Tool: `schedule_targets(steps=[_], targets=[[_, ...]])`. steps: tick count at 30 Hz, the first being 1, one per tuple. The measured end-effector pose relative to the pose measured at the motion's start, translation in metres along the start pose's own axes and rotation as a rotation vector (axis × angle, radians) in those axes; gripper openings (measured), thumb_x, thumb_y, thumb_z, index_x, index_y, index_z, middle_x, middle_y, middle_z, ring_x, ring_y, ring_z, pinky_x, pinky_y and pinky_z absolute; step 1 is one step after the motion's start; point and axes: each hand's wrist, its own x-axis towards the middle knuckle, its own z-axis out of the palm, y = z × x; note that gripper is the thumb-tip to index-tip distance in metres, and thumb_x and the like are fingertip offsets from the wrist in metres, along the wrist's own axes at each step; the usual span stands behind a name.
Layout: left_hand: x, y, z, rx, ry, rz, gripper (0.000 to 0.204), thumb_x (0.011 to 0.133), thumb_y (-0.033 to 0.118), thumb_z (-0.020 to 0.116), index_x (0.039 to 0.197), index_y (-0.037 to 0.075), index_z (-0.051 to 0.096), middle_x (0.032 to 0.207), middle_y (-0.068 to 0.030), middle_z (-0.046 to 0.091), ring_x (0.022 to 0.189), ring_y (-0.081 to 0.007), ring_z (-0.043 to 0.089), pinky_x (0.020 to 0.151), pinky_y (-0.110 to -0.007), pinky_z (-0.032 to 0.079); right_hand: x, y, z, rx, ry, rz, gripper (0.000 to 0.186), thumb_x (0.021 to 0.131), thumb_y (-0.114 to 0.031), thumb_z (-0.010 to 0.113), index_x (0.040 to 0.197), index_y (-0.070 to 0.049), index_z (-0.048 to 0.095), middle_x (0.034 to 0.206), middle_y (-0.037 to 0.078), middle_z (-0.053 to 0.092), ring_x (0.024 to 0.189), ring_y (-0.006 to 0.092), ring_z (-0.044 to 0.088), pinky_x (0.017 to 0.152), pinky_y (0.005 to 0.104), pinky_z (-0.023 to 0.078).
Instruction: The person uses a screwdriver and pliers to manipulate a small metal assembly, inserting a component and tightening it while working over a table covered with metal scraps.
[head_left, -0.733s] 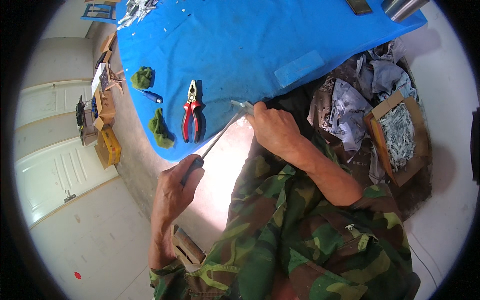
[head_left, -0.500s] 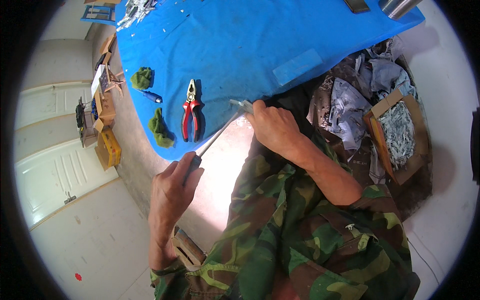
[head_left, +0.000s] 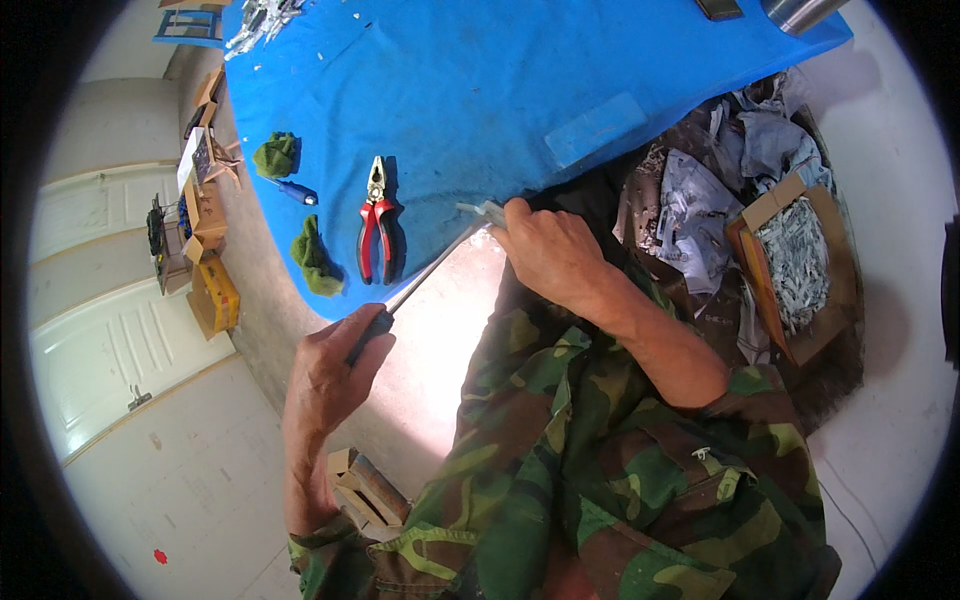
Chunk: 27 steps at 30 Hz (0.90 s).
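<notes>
My left hand (head_left: 328,365) is closed round the dark handle of a screwdriver (head_left: 430,270), whose long metal shaft slants up to the right. Its tip meets a small, pale translucent piece (head_left: 486,212) at the table's near edge. That piece is pinched in my right hand (head_left: 558,250); its exact kind is unclear, and my fingers cover part of it. Left of the shaft, combination pliers (head_left: 372,228) with red and black handles lie on the blue cloth (head_left: 450,100). Beside them are two green rags (head_left: 274,155) and a small blue-handled tool (head_left: 297,192).
An open cardboard box (head_left: 795,265) full of silvery pieces stands at the right, beside grey plastic bags (head_left: 690,215). More silvery pieces (head_left: 262,22) lie at the table's far left. A metal cylinder (head_left: 800,12) is at the far right. Cardboard boxes (head_left: 212,295) line the left wall.
My left hand has shifted slightly left with the screwdriver handle. The tip stays at the pale piece, and my right hand keeps its hold. The view has shifted a little.
</notes>
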Motion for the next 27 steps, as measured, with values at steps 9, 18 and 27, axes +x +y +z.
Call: schedule_targets(steps=[9, 18, 27], targets=[[0.011, -0.022, -0.002, -0.149, -0.155, -0.145, 0.031, 0.097, 0.021, 0.074, 0.121, 0.002, 0.073, 0.082, -0.0137, 0.073, 0.067, -0.02, 0.066, 0.063, -0.035, 0.053, 0.0, 0.003, 0.001, -0.025, 0.019, -0.021, 0.029, 0.1, -0.026, 0.067, 0.089, -0.001, 0.057, 0.069, 0.024, 0.069, 0.066, 0.0407, 0.073, 0.057, 0.0497, 0.058], [-0.003, -0.019, 0.013, -0.049, 0.047, 0.004, 0.036, 0.094, 0.023, 0.079, 0.124, 0.004, 0.072, 0.085, -0.01, 0.073, 0.073, -0.0179, 0.068, 0.064, -0.032, 0.054, -0.001, -0.001, 0.002, -0.01, 0.029, 0.027, 0.028, 0.102, -0.026, 0.064, 0.092, -0.001, 0.057, 0.072, 0.024, 0.07, 0.068, 0.0427, 0.072, 0.061, 0.0531, 0.058], [-0.015, 0.012, 0.008, 0.15, 0.044, -0.01, 0.034, 0.091, 0.012, 0.079, 0.124, 0.007, 0.072, 0.097, -0.0157, 0.077, 0.08, -0.0266, 0.076, 0.069, -0.037, 0.06, 0.0, 0.001, 0.001, -0.02, 0.01, 0.039, 0.029, 0.102, -0.028, 0.062, 0.092, -0.001, 0.058, 0.074, 0.025, 0.071, 0.072, 0.0444, 0.072, 0.065, 0.0554, 0.057]])
